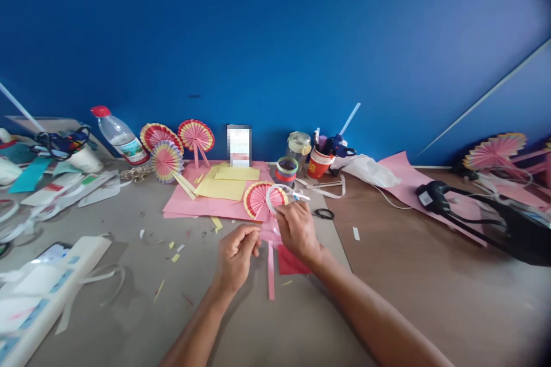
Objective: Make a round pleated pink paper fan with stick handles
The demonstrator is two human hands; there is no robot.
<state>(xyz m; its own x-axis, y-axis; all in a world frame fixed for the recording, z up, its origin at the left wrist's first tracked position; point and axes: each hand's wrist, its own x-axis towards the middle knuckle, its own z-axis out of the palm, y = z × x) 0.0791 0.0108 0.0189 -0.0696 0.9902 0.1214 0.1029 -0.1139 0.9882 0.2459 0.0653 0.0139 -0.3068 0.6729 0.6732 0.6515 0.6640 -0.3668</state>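
Observation:
My right hand (pixel 298 229) is closed on a white curled strip (pixel 270 199), which loops out above the fingers. To its left and slightly lower, my left hand (pixel 239 252) is pinched shut; whatever lies between its fingertips is too small to make out. Just beyond both hands is a pleated pink, yellow and red paper fan (pixel 255 200), partly covered by the right hand and the loop. A narrow pink paper strip (pixel 271 275) lies below it, between the hands. Under the right wrist a red paper piece (pixel 290 262) shows in part.
Behind the fan lie yellow paper sheets (pixel 221 188) on pink paper (pixel 183 206), with a phone (pixel 239 146) upright. Finished fans (pixel 196 136) and a bottle (pixel 123 137) stand left. A jar (pixel 298 146), tape rolls (pixel 286 170) and a red cup (pixel 319 163) stand right. A power strip (pixel 64 287) lies front left.

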